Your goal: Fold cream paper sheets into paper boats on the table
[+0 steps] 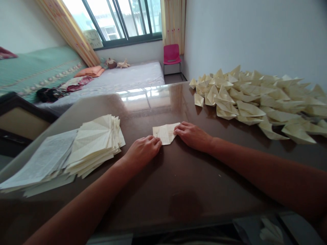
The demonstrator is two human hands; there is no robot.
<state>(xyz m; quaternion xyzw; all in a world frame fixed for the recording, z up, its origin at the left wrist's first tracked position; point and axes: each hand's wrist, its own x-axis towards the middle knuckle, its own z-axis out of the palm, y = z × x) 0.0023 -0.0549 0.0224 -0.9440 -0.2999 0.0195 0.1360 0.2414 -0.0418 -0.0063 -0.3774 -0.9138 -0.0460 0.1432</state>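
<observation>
A small folded cream paper [165, 132] lies flat on the glossy brown table [178, 183]. My left hand [143, 149] rests at its lower left corner, fingers curled and pressing on the paper's edge. My right hand [192, 135] lies on its right edge, fingers bent and pressing the paper down. Both forearms reach in from the near edge.
A fanned stack of creased cream sheets [95, 144] and flat printed sheets [41, 163] sits at the left. A big heap of folded paper boats [258, 100] covers the right of the table. Beyond are a bed [122, 80], a pink chair [172, 56] and a window.
</observation>
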